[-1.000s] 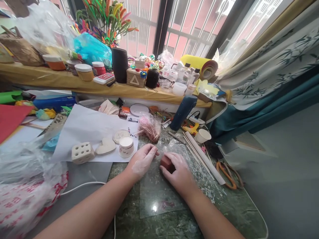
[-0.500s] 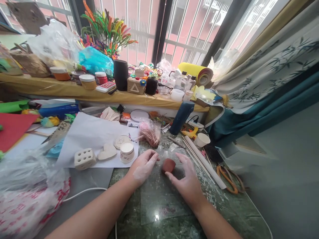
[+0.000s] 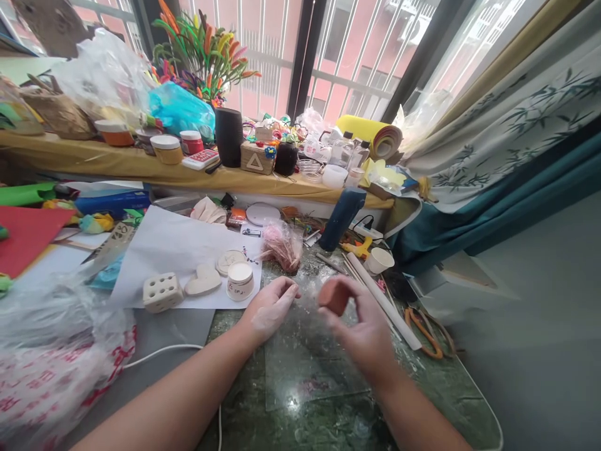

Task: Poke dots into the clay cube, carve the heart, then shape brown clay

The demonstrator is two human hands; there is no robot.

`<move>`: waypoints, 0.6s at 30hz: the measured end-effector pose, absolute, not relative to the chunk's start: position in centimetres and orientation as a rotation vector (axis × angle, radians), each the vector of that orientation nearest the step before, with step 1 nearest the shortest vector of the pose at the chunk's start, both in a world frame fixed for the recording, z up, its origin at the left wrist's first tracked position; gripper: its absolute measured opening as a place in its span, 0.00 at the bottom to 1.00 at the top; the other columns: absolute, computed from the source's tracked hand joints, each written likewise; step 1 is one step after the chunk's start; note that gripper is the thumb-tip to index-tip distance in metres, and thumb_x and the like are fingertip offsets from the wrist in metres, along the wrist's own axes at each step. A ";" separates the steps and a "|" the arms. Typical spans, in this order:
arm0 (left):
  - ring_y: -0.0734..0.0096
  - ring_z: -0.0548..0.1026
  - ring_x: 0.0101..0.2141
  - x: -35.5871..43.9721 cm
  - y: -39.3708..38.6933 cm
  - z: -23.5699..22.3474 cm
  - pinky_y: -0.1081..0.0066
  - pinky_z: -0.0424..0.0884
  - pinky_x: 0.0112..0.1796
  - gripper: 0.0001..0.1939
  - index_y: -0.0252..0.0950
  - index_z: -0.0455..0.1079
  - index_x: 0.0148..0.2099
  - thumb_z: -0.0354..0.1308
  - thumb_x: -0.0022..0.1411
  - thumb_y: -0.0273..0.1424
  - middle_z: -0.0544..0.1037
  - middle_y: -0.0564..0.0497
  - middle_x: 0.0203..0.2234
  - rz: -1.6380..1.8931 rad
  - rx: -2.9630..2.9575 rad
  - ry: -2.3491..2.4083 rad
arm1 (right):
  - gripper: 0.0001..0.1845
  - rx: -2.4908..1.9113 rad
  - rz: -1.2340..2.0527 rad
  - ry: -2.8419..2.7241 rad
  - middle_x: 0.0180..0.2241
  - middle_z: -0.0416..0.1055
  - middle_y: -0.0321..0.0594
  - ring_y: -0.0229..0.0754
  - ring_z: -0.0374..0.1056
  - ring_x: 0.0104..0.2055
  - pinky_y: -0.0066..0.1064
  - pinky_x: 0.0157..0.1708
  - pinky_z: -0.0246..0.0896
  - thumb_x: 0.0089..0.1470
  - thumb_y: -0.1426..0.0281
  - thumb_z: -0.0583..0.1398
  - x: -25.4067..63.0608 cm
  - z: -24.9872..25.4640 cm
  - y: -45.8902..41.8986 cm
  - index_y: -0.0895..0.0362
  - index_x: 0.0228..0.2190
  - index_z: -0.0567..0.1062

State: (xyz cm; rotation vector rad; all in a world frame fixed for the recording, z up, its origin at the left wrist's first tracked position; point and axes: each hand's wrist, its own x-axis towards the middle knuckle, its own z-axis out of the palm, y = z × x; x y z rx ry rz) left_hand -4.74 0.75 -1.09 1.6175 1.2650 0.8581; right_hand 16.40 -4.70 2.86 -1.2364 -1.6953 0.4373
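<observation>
My right hand (image 3: 361, 329) holds a reddish-brown lump of clay (image 3: 333, 295) between thumb and fingers, lifted a little above a clear plastic sheet (image 3: 310, 369) on the green marble table (image 3: 422, 388). To the left of the lump, my left hand (image 3: 271, 307) rests on the table, dusted with white powder, fingers loosely curled and holding nothing. Just beyond the left hand lies a white paper (image 3: 173, 250) with a white holed block (image 3: 162, 292), a white heart shape (image 3: 203, 280) and a small white cup (image 3: 240, 280).
A pink bag of fibres (image 3: 282, 245) sits behind the hands. White rods (image 3: 382, 299), a paper cup (image 3: 379, 260), a dark blue cylinder (image 3: 342, 217) and orange-handled pliers (image 3: 429, 335) lie to the right. A printed plastic bag (image 3: 51, 363) fills the left. A cluttered shelf (image 3: 141, 166) runs behind.
My right hand let go of the clay lump on the sheet, then took it between the fingers and raised it. The left hand has stayed in place.
</observation>
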 end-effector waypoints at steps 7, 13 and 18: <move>0.62 0.79 0.40 -4.7 0.6 -0.9 0.65 0.71 0.43 0.18 0.40 0.72 0.43 0.49 0.71 0.47 0.82 0.51 0.37 0.852 1.643 1.277 | 0.33 -1.293 0.443 -1.827 0.58 0.70 0.50 0.58 0.68 0.61 0.55 0.61 0.64 0.57 0.60 0.65 17.7 0.8 -4.2 0.50 0.62 0.66; 0.60 0.78 0.41 -4.5 0.2 -0.3 0.63 0.72 0.44 0.14 0.39 0.73 0.44 0.51 0.70 0.42 0.82 0.50 0.39 0.806 1.765 1.281 | 0.30 -1.549 0.422 -1.822 0.58 0.70 0.52 0.56 0.67 0.61 0.55 0.61 0.64 0.63 0.56 0.59 17.4 -3.4 -4.3 0.54 0.62 0.65; 0.50 0.76 0.51 -4.4 -0.5 -0.5 0.55 0.71 0.53 0.30 0.39 0.72 0.55 0.71 0.52 0.42 0.80 0.44 0.50 0.733 2.022 1.189 | 0.26 -1.638 0.272 -2.016 0.62 0.67 0.54 0.64 0.59 0.65 0.65 0.63 0.56 0.65 0.54 0.56 16.6 -3.4 -4.1 0.53 0.58 0.71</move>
